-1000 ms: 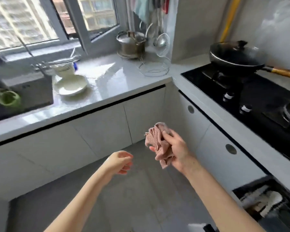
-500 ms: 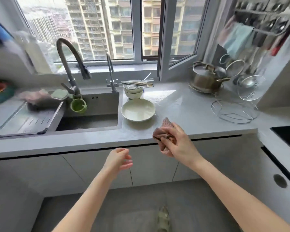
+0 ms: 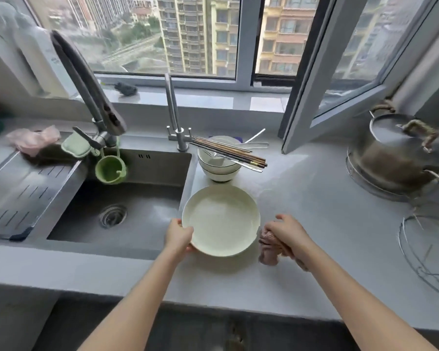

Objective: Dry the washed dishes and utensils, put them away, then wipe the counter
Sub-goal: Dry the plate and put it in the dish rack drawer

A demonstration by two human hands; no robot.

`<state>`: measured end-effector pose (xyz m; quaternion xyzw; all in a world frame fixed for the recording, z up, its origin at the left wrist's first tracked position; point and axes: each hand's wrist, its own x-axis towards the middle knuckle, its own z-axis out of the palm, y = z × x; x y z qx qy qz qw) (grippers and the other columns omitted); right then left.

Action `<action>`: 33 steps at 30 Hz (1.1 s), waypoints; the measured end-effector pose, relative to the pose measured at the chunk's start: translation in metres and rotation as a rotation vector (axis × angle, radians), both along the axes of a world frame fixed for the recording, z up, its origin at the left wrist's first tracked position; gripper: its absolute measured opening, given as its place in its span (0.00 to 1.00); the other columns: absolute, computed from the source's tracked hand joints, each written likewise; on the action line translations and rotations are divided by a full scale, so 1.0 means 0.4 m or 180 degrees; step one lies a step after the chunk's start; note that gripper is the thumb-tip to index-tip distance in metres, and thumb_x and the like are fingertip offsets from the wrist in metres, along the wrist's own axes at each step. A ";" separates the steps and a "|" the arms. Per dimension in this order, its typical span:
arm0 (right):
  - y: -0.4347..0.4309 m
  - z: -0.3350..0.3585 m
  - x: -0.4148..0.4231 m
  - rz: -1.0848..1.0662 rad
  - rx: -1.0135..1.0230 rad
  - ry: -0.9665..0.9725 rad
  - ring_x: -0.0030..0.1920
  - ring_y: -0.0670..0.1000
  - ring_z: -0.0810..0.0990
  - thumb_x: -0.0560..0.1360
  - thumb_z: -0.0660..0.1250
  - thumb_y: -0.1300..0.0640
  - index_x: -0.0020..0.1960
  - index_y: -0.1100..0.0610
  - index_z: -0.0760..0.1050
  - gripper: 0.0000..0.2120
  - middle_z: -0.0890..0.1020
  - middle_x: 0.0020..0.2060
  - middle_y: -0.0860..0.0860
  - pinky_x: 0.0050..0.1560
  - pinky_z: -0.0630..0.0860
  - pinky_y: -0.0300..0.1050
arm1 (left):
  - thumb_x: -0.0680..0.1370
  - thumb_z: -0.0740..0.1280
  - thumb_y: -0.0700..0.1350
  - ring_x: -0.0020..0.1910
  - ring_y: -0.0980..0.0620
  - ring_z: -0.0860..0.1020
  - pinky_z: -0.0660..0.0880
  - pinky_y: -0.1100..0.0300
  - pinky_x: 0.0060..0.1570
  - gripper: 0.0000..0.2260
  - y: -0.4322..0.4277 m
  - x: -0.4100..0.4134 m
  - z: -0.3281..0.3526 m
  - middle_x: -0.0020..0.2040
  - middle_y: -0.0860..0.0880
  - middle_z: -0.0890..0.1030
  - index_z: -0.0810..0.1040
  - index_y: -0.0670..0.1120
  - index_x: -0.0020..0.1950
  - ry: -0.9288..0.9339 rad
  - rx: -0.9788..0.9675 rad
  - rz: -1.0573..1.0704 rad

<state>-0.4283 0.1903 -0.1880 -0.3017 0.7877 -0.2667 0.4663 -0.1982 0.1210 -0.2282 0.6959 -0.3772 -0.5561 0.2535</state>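
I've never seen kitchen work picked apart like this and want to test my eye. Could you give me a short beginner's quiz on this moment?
1. Multiple choice: what is the left hand doing to the plate? A) gripping its rim B) pressing flat on its middle C) not touching it
2. True or false: the chopsticks rest across the stacked bowls.
3. Fill in: the right hand holds a crumpled pinkish ___ beside the plate.
Key: 1 A; 2 true; 3 cloth.
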 end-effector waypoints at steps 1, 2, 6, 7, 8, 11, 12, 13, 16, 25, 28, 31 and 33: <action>-0.029 -0.008 -0.008 0.0006 0.0120 -0.0314 0.31 0.54 0.76 0.72 0.65 0.58 0.67 0.54 0.66 0.24 0.79 0.36 0.55 0.28 0.63 0.38 | 0.73 0.60 0.35 0.48 0.40 0.79 0.81 0.43 0.41 0.11 -0.017 -0.003 -0.005 0.47 0.46 0.77 0.69 0.46 0.53 -0.0106 0.0009 -0.0062; -0.052 -0.014 -0.014 0.0037 0.0229 -0.0522 0.27 0.52 0.73 0.72 0.67 0.60 0.62 0.52 0.65 0.21 0.76 0.30 0.53 0.27 0.62 0.37 | 0.71 0.60 0.36 0.48 0.40 0.79 0.80 0.41 0.42 0.11 -0.031 -0.003 -0.008 0.45 0.48 0.77 0.69 0.47 0.52 -0.0204 0.0004 -0.0165; -0.098 -0.012 -0.028 0.0294 0.0409 -0.0804 0.23 0.48 0.73 0.73 0.67 0.64 0.51 0.60 0.77 0.07 0.78 0.30 0.52 0.22 0.64 0.32 | 0.62 0.57 0.43 0.46 0.41 0.78 0.78 0.50 0.38 0.20 -0.062 0.000 -0.027 0.46 0.47 0.78 0.71 0.50 0.53 -0.0450 -0.0062 -0.0543; -0.099 -0.012 -0.030 0.0340 0.0329 -0.0951 0.22 0.48 0.72 0.74 0.65 0.67 0.47 0.60 0.78 0.06 0.76 0.28 0.52 0.21 0.65 0.33 | 0.62 0.57 0.43 0.46 0.41 0.78 0.75 0.54 0.35 0.20 -0.066 0.003 -0.035 0.47 0.47 0.78 0.71 0.49 0.53 -0.0438 -0.0080 -0.0587; -0.098 -0.013 -0.030 0.0383 0.0255 -0.1079 0.21 0.49 0.71 0.74 0.63 0.69 0.45 0.62 0.77 0.06 0.75 0.26 0.53 0.21 0.65 0.34 | 0.63 0.57 0.42 0.46 0.41 0.78 0.73 0.56 0.33 0.19 -0.067 0.005 -0.036 0.47 0.47 0.78 0.71 0.48 0.53 -0.0385 -0.0094 -0.0609; -0.098 -0.010 -0.011 0.0312 0.0187 -0.1378 0.21 0.50 0.67 0.74 0.60 0.72 0.40 0.64 0.74 0.08 0.70 0.23 0.53 0.23 0.67 0.37 | 0.68 0.59 0.35 0.46 0.44 0.78 0.73 0.57 0.32 0.15 -0.082 0.023 -0.046 0.47 0.46 0.78 0.72 0.46 0.53 -0.0290 -0.0140 -0.0683; -0.100 -0.008 0.000 0.0280 0.0184 -0.1355 0.20 0.50 0.67 0.74 0.59 0.72 0.40 0.65 0.75 0.08 0.71 0.22 0.53 0.23 0.67 0.37 | 0.69 0.59 0.33 0.46 0.44 0.78 0.73 0.57 0.33 0.15 -0.090 0.033 -0.045 0.46 0.46 0.78 0.73 0.44 0.53 -0.0296 -0.0164 -0.0722; -0.104 0.000 0.012 0.0275 0.0178 -0.1226 0.19 0.51 0.69 0.74 0.59 0.73 0.40 0.66 0.76 0.09 0.72 0.22 0.54 0.22 0.66 0.36 | 0.69 0.59 0.31 0.45 0.45 0.78 0.74 0.58 0.33 0.15 -0.098 0.047 -0.042 0.47 0.45 0.79 0.73 0.43 0.53 -0.0294 -0.0161 -0.0759; -0.131 0.028 0.053 0.0368 0.0090 -0.0739 0.23 0.50 0.72 0.73 0.61 0.71 0.43 0.71 0.78 0.07 0.76 0.28 0.57 0.20 0.63 0.33 | 0.68 0.60 0.30 0.42 0.44 0.80 0.76 0.58 0.26 0.16 -0.130 0.107 -0.014 0.48 0.42 0.79 0.72 0.42 0.53 -0.0091 0.0021 -0.0876; -0.287 0.074 0.248 0.0720 0.0783 -0.0319 0.31 0.55 0.68 0.59 0.68 0.55 0.30 0.59 0.77 0.06 0.72 0.28 0.57 0.26 0.62 0.40 | 0.71 0.56 0.25 0.30 0.44 0.77 0.73 0.61 0.20 0.12 -0.269 0.351 0.054 0.38 0.41 0.78 0.74 0.36 0.48 0.0300 0.0747 -0.0985; -0.334 0.071 0.309 0.0636 0.1194 -0.0563 0.35 0.55 0.69 0.55 0.69 0.54 0.32 0.58 0.75 0.09 0.72 0.32 0.57 0.32 0.63 0.43 | 0.71 0.57 0.26 0.22 0.46 0.78 0.72 0.63 0.20 0.11 -0.314 0.424 0.053 0.36 0.38 0.77 0.74 0.32 0.49 0.0255 0.1023 -0.0902; -0.370 0.085 0.368 0.0548 0.1474 -0.0804 0.31 0.54 0.70 0.60 0.69 0.55 0.30 0.59 0.72 0.08 0.72 0.30 0.55 0.31 0.63 0.41 | 0.72 0.57 0.28 0.22 0.45 0.79 0.70 0.66 0.18 0.08 -0.341 0.481 0.050 0.33 0.37 0.78 0.73 0.30 0.47 0.0217 0.1248 -0.0861; -0.385 0.088 0.395 0.0519 0.1586 -0.0911 0.25 0.51 0.69 0.68 0.67 0.58 0.28 0.59 0.72 0.12 0.72 0.26 0.53 0.27 0.61 0.39 | 0.72 0.56 0.28 0.22 0.45 0.79 0.69 0.67 0.18 0.06 -0.351 0.510 0.048 0.27 0.39 0.78 0.73 0.31 0.41 0.0245 0.1352 -0.0867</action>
